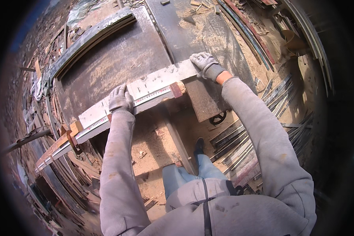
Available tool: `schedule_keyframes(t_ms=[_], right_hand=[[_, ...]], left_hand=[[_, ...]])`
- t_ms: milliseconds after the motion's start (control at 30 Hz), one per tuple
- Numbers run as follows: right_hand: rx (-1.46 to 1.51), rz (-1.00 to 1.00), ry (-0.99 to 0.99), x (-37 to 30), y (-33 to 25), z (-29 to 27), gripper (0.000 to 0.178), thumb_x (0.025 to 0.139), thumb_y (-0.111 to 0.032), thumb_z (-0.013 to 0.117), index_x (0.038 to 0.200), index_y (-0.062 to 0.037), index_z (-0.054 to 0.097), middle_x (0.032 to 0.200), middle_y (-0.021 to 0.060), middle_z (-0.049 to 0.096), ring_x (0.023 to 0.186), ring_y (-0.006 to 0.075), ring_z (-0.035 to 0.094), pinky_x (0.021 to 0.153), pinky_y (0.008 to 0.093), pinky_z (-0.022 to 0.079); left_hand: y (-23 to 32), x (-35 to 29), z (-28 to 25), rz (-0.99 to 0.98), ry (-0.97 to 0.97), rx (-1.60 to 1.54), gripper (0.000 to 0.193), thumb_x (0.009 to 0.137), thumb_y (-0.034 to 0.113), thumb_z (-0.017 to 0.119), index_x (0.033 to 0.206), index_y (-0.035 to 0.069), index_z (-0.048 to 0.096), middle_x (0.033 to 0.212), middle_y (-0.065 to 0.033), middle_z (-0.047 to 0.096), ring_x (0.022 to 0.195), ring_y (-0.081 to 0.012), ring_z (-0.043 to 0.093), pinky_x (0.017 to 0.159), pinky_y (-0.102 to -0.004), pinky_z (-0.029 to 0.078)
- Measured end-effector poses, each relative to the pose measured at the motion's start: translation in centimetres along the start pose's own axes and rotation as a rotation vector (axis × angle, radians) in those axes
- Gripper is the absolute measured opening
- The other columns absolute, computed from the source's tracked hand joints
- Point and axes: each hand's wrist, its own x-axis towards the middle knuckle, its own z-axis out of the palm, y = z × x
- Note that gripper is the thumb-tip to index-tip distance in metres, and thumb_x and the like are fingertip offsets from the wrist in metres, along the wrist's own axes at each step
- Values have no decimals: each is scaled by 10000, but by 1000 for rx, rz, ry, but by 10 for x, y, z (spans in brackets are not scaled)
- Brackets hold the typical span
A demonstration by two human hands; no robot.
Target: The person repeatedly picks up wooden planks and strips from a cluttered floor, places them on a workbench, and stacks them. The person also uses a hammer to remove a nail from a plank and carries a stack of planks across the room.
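A long pale board (pixel 157 80), whitish and scuffed, lies across the near side of a metal worktable (pixel 122 59). My left hand (pixel 120 98), in a grey work glove, presses on the board left of its middle, fingers bent over it. At the board's right end, my gloved right hand (pixel 204 63) grips the corner with its fingers together. The undersides of both hands are hidden. Along the table's near edge runs a ruler strip (pixel 153 95) with fine markings. A small wood block (pixel 76 127) touches the board's left end, beside a rusty clamp (pixel 72 141).
A dark slot (pixel 161 35) splits the tabletop. Stacked strips (pixel 94 41) lie at its far left. Sawdust (pixel 208 33) covers the right part. Below the table is a handwheel (pixel 218 118). Scrap wood piles (pixel 240 145) lie around my feet.
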Motion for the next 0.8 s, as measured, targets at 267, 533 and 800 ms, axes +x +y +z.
schedule_keyframes(t_ms=[267, 533, 800], right_hand=[[-55, 39, -54, 66, 25, -26, 917, 695, -330, 945, 1500, -74, 589, 1505, 136, 611, 1419, 352, 549, 1237, 429, 423], [1089, 571, -35, -59, 15, -31, 479, 1047, -444, 693, 1169, 19, 702, 1073, 161, 766, 947, 290, 775, 818, 410, 617], [2149, 458, 331, -208, -56, -31, 383, 1155, -278, 557, 1335, 56, 610, 1207, 204, 747, 961, 302, 797, 817, 429, 681]], left_hand=[[-4, 76, -13, 24, 51, -1, 452, 1048, 304, 592, 1473, 176, 674, 1515, -64, 636, 1467, -272, 519, 1274, -424, 376], [-2, 112, 13, 128, 71, -35, 486, 1062, 318, 524, 1508, 156, 631, 1544, -102, 605, 1481, -302, 501, 1278, -439, 371], [-9, 59, 23, 62, 66, 39, 490, 1051, 308, 535, 1494, 113, 615, 1544, -129, 594, 1476, -313, 506, 1271, -447, 369]])
